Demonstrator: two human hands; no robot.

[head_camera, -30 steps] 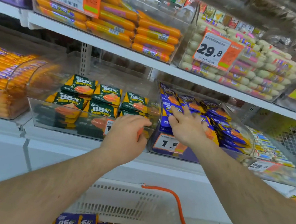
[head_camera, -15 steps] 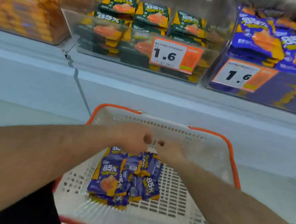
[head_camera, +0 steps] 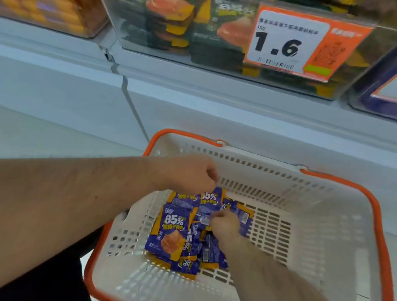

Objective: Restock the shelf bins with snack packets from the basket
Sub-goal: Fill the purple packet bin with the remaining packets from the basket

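Both hands down inside the cream perforated plastic basket with orange rim (head_camera: 313,205), which sits on the floor below the shelf.

Purple-and-yellow foil snack packets (head_camera: 175,233) lie in a loose overlapping heap on the left half of the basket floor; the right half shows bare slats.

Right hand (head_camera: 224,225) is the lower and nearer one, resting directly on the heap at its right-hand side, fingers curled down among the packets. Looks like it is gathering or pinching one, but the fingertips are hidden, so cannot tell what it actually holds.

Left hand (head_camera: 190,174) hovers above the far edge of the heap, fingers curled in, fingertips at the top corner of a tilted packet; whether it grips that packet, cannot tell.

Packets' long axes run mostly near-to-far, printed tops toward the shelf.

Destination judged to be the clear plastic bin holding purple packs (head_camera: 391,105), up and to the far right. The clear bin of dark green packets (head_camera: 179,32) lies straight ahead.
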